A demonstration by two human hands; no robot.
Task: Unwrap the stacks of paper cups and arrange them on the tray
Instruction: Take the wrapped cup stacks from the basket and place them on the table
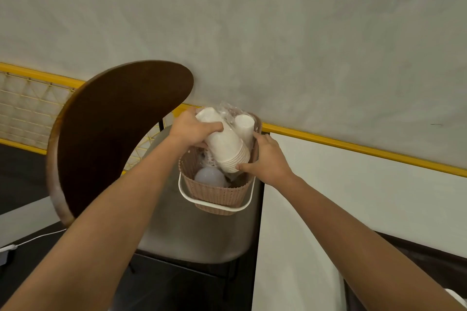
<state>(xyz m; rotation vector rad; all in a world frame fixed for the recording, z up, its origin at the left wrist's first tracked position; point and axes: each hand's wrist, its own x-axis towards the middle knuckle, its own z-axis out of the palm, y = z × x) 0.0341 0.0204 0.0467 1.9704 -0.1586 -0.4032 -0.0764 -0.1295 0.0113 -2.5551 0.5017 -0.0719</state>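
A stack of white paper cups [225, 144], nested and tilted with rims toward the lower right, is held between both hands above a pink woven basket [217, 193] with a white handle. The left hand [192, 129] is clamped around the stack's upper part; the right hand [267, 159] is closed on the rim end, thumb beneath. Beyond the right hand's fingers a second cup stack [244, 125] stands in crinkled clear plastic wrap [228, 110]. Below the hands, a pale rounded object [209, 176] lies inside the basket, which rests on a chair [113, 134].

Brown chair [116, 134] against grey wall [278, 33].
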